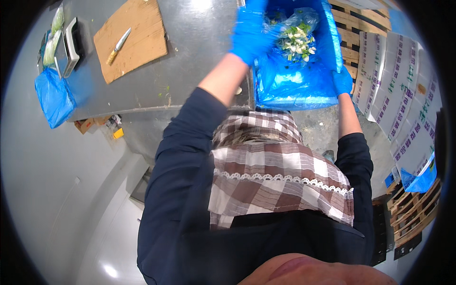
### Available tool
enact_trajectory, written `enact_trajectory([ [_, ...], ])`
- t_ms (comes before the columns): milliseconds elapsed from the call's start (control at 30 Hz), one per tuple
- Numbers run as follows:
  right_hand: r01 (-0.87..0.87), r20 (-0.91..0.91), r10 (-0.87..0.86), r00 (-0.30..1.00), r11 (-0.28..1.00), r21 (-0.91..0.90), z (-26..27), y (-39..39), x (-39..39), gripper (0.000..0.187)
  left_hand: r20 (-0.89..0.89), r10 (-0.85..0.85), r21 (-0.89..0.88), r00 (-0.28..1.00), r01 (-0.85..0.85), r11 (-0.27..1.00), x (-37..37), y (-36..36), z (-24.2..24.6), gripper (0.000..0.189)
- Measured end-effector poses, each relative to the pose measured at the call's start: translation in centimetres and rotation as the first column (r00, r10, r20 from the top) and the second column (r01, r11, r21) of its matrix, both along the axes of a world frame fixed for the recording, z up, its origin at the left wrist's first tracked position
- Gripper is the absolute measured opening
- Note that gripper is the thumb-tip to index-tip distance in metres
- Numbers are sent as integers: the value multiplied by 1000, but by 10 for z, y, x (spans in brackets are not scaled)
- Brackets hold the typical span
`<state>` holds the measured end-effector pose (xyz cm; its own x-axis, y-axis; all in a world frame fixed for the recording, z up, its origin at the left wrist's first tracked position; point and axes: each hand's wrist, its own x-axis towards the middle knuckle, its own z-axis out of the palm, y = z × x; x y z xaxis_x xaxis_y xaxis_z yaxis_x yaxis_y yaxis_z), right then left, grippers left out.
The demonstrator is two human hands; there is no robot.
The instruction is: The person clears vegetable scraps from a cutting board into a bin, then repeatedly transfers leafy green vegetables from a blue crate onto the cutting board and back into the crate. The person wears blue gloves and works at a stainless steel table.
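Observation:
A crate or box lined with blue plastic [297, 101] is in front of me, right of the metal table. Inside, white-and-green vegetable pieces [297, 42] lie beside crumpled clear plastic. My left hand [249, 37], in a blue glove, is blurred over the crate's left side; its fingers and anything in them are unclear. My right hand [342, 81], also blue-gloved, grips the crate's right rim near the close corner. On the table a knife with a wooden handle [113, 56] rests on a brown cardboard sheet [142, 42].
The grey metal table [199, 71] spans the upper left. At its far left are a white-framed device [72, 46], bagged green vegetables [51, 48] and a hanging blue plastic bag [55, 98]. White printed cartons [402, 89] and wooden pallets [347, 28] stand at the right.

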<state>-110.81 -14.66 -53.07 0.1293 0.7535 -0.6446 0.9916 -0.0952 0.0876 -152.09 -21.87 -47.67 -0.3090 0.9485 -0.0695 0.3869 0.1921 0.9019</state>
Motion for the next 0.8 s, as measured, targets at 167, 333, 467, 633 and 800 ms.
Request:
enact_trajectory([
  [167,-4,18,3,1000,995,99,3,-4,-2,50,-94,-234,48,968,240,970,82,-55,50,80],
  [333,-3,5,3,1000,996,85,7,-5,-16,51,-43,-146,-200,988,134,970,30,-196,83,60],
  [467,-27,-31,28,999,999,38,10,-6,-18,55,-162,78,-578,984,-159,801,-8,-223,95,45],
  [633,-96,90,98,991,995,-23,8,-7,-1,60,247,4,-482,969,119,868,63,-143,83,45],
  [800,-53,-130,58,990,998,39,8,-16,15,54,184,176,-271,967,-122,955,38,-185,61,42],
])
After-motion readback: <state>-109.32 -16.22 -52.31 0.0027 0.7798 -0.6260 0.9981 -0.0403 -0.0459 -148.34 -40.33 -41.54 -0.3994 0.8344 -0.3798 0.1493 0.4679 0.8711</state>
